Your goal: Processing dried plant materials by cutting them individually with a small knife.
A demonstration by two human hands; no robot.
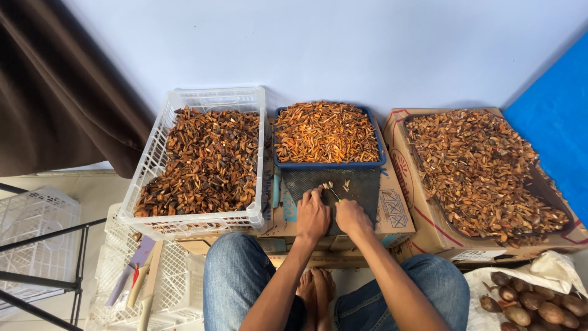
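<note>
My left hand [312, 214] rests on a dark mat [361, 187] lying on a cardboard box, fingers pinched on a small pale piece [328, 184]. My right hand [351, 216] is beside it, closed on a thin tool with a green handle [335, 195] whose tip meets the piece. Just beyond the mat stands a blue tray [327, 164] heaped with orange-brown cut pieces. A few scraps lie on the mat near the hands.
A white plastic crate [147, 165] of dark brown pieces stands at the left. A cardboard box [422, 220] of brown pieces is at the right, a white sack of brown nuts [533, 306] at lower right. Empty white crates [37, 214] and a black rack are at far left.
</note>
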